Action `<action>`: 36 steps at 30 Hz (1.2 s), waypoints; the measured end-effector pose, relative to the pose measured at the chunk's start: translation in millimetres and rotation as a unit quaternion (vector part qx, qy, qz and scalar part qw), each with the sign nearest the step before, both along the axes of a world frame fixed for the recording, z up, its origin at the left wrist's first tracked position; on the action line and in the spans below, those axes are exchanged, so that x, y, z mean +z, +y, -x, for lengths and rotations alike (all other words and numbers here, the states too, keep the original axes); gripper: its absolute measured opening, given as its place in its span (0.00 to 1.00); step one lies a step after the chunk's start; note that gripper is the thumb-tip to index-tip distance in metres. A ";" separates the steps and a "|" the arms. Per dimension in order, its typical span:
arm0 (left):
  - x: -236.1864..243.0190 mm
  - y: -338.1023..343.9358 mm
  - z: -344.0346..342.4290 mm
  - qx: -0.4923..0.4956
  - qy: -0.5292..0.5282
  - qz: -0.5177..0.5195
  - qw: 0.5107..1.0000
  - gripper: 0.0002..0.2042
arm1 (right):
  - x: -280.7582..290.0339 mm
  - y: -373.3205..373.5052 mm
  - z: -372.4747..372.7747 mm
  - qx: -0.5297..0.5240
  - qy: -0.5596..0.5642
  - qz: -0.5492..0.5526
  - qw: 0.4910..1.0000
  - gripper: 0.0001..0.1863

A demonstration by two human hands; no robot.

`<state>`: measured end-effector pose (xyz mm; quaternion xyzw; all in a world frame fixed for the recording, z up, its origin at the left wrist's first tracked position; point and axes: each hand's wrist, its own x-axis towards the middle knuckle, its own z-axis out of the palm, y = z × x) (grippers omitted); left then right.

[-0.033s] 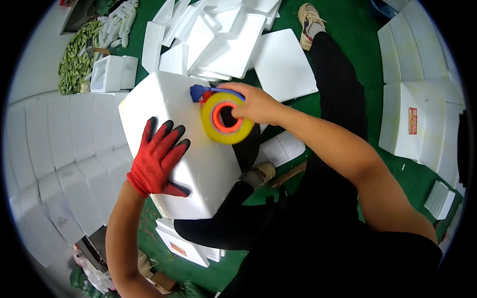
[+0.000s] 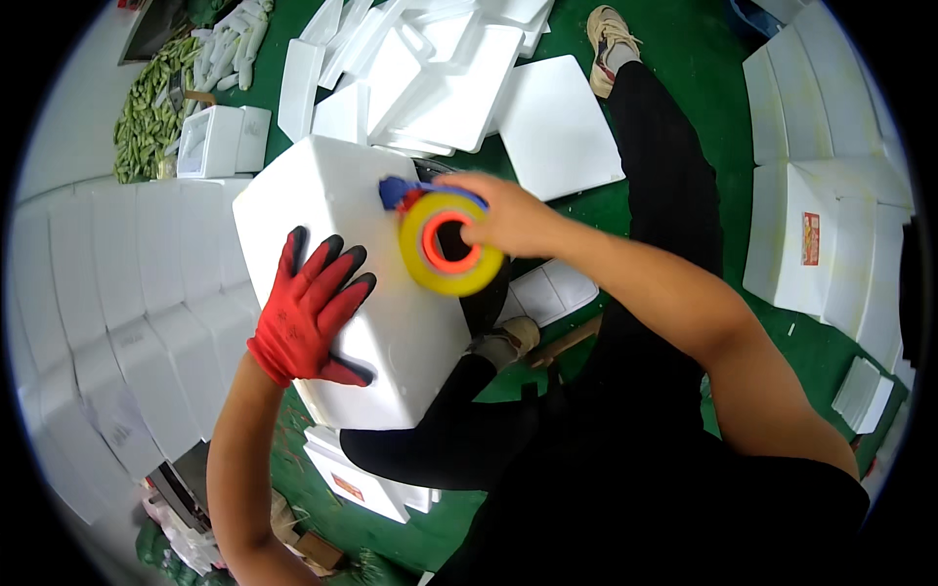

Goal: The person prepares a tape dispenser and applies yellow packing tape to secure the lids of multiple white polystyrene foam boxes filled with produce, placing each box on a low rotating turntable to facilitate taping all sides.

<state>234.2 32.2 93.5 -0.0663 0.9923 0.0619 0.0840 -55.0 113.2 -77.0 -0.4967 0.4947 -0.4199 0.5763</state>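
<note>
In front of me, a white foam box (image 2: 401,322) is tilted against my leg. My left hand (image 2: 311,313), in a red glove with black fingertips, lies on its upper left face with fingers spread. My bare right hand (image 2: 508,217) is closed around a blue-handled tape dispenser (image 2: 399,192). The dispenser carries a large roll of yellow tape (image 2: 420,262) with an orange core. It is at the right side of the box, its blue head over the box's edge; whether it touches cannot be made out. Slight blur covers the right hand and the roll.
White foam lids (image 2: 459,93) lie heaped on the green floor ahead. Stacked white foam boxes (image 2: 156,361) line the left, and more foam boxes (image 2: 793,230) stand at right. Green vegetables (image 2: 154,117) are piled at far left. More lids (image 2: 357,479) lie below the held box.
My right hand and the tape dispenser have shifted slightly right and toward me. My left hand and the foam box are almost unmoved.
</note>
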 end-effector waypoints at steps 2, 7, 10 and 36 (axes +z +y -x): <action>14.3 4.3 8.5 0.022 -0.037 0.039 0.998 0.53 | -17.3 49.2 -10.1 0.025 0.034 0.070 0.997 0.37; 5.6 -2.0 19.1 0.214 -0.034 0.153 0.964 0.46 | 17.1 205.0 20.3 0.070 0.021 -0.052 0.996 0.37; 22.8 -10.5 56.8 0.497 -0.228 0.188 0.816 0.34 | 24.4 257.4 18.5 -0.004 0.027 -0.080 0.996 0.37; -11.6 50.6 -6.2 0.434 0.207 0.099 0.871 0.16 | -29.0 143.4 -34.0 0.237 0.040 0.067 0.968 0.34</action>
